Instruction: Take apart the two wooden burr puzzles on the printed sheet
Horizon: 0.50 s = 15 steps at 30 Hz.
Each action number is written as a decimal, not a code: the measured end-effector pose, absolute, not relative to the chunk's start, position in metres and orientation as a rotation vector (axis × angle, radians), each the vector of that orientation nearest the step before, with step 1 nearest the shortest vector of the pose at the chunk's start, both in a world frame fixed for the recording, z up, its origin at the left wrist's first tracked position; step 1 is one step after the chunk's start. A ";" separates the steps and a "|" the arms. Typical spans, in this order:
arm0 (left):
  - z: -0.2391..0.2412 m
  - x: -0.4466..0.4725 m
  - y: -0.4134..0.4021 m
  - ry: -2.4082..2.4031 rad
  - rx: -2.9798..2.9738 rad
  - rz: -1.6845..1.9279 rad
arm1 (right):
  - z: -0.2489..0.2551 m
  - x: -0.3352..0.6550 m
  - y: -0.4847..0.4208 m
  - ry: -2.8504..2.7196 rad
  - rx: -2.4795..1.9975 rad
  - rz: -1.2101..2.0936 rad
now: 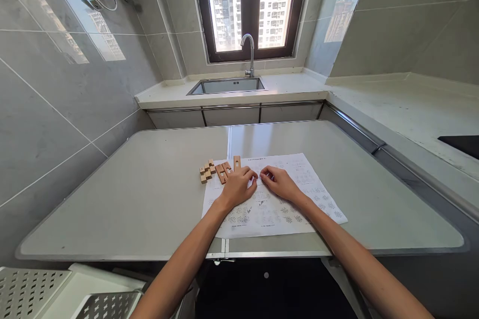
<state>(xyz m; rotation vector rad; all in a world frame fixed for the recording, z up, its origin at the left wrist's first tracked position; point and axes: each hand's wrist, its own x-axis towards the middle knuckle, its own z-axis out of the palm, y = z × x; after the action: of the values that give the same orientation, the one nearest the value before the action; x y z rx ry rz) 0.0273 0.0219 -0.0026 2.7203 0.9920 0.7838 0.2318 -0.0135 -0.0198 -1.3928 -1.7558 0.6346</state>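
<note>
A printed sheet (279,222) of small line diagrams, with a few pen marks, lies on the folding table (172,199). Over its upper part my left hand (238,185) rests with thumb and fingertips drawn together. Facing it, a short gap away, is my right hand (280,183), its fingers curled in a pinch. Whatever the fingertips hold, if anything, is too small to make out. Just beyond my left hand stands a wooden block with a slot (237,162). Reddish-brown notched wooden pieces (220,173) and a cluster of pale wooden blocks (207,170) lie to its left.
Behind the table, a counter holds a sink (228,85) with a curved faucet (251,52) under a window. Another counter (404,104) runs along the right, a tiled wall (67,99) along the left. A white perforated plastic item (33,289) sits at lower left.
</note>
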 end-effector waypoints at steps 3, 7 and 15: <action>-0.003 0.029 0.018 1.008 2.675 0.653 | -0.020 0.232 -0.014 -1.756 -1.394 0.642; -0.001 0.025 0.021 1.035 2.573 0.622 | -0.019 0.233 -0.015 -1.762 -1.407 0.647; 0.007 0.016 0.031 1.097 2.516 0.637 | -0.018 0.232 -0.015 -1.780 -1.416 0.643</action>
<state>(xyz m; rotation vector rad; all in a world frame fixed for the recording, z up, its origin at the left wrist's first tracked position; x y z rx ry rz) 0.0164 0.0310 0.0065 2.5158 1.0973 0.6367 0.2321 -0.0148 -0.0177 -1.4161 -1.7802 0.6431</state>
